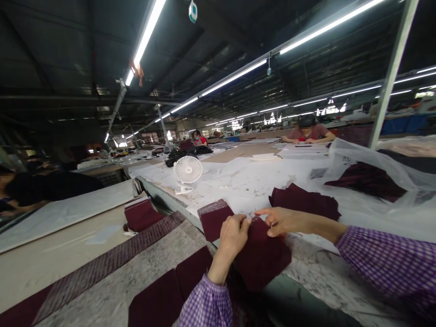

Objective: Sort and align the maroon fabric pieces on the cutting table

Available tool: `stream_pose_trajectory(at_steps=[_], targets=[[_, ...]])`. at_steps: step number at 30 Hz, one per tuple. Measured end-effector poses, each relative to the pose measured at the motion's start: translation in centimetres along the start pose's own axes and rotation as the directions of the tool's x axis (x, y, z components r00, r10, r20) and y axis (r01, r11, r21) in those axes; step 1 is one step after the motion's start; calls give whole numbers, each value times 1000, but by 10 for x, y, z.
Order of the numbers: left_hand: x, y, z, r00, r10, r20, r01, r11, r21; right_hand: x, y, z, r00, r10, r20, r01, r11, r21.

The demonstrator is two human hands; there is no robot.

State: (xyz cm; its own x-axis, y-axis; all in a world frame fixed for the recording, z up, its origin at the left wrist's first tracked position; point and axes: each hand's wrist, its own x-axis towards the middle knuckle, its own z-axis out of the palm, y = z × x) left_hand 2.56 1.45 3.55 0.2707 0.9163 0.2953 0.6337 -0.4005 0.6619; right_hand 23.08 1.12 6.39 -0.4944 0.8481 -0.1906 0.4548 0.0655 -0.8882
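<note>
A maroon fabric piece (264, 259) with cut-off corners hangs over the table's near edge. My left hand (234, 234) is closed, pinching it at the upper left edge. Over the upper right of the same piece reaches my right hand (282, 221), its index finger stretched towards the left fingertips and its thumb apart; whether it touches the cloth is hard to tell. Left of my hands lies another maroon piece with a pale speckled end (214, 218). Behind my right hand is a pile of maroon pieces (303, 200). Two flat maroon pieces (156, 297) lie at lower left.
A white fan (188, 170) stands on the white-covered table (235, 181). A clear plastic bag (371, 177) with maroon cloth is at right. A maroon stack (143, 213) and a long row of overlapped strips (112, 259) lie left. Co-workers (308, 131) sit farther back.
</note>
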Motion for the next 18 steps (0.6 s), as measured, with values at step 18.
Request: stream_pose_trajectory(at_steps=[18], targets=[[8,-7,45,972,230,-36,-225,968,114,5,14,-18,911,-411,13,252,533,-807]])
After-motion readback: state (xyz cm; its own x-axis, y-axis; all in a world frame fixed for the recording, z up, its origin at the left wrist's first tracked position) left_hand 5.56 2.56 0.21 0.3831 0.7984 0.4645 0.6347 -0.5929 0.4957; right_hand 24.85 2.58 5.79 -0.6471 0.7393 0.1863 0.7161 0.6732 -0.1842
